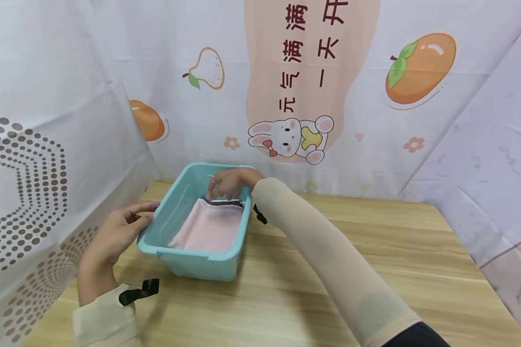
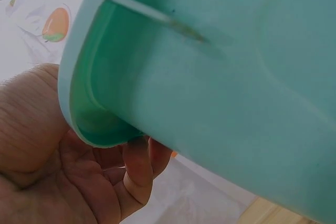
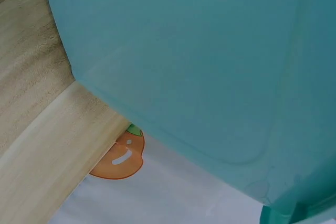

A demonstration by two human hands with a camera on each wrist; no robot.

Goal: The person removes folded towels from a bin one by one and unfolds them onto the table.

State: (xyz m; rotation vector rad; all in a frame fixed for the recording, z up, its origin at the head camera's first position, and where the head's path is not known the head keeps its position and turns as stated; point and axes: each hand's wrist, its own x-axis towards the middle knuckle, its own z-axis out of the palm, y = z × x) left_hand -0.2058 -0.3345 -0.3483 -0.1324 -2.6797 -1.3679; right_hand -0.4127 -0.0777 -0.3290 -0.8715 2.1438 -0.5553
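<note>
Pink cloth [image 1: 219,227] inside turquoise bin [image 1: 199,268]

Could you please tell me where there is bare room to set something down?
The table is bare between the right sleeve and right-hand curtain, and, less widely, in front of the teal bin. Crowded spots are the bin's left rim, with the left hand, and far end, with the right hand.

Left hand [image 1: 118,230] gripping, right arm [image 1: 330,253] outstretched
</note>
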